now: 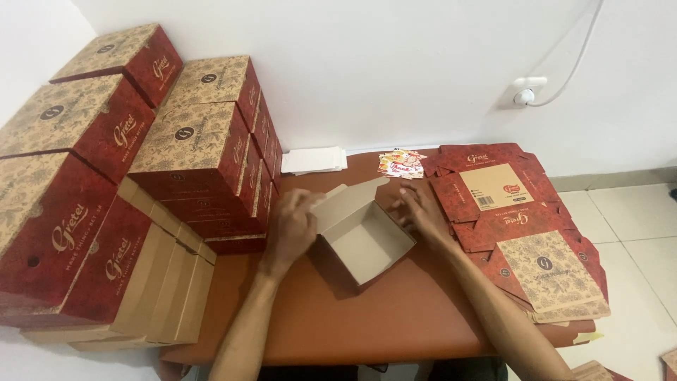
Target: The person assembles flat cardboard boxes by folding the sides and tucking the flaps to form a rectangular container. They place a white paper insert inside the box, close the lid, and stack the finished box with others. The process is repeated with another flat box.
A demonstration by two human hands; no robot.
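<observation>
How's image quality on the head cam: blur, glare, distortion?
Head view: both hands motion-blurred, left hand worse than right hand; the open box and stacked boxes are sharp; wide-angle bowing at the left edge; soft even light, no glare, faint shadow under the box.

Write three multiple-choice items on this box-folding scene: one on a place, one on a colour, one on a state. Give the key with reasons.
1. Where does the pile of flat unfolded boxes lie?
A. Right end of the table
B. Floor, left
C. Atop the folded boxes

2. What colour is the half-folded box inside?
A. White
B. Plain brown
C. Green

3. How is that box now?
A. Closed
B. Flat
C. Open, lid flap up

Key: 1 A, the flats lie beside the right hand; 2 B, bare brown card shows inside; 3 C, the left hand holds its wall and the hollow is seen.
</observation>
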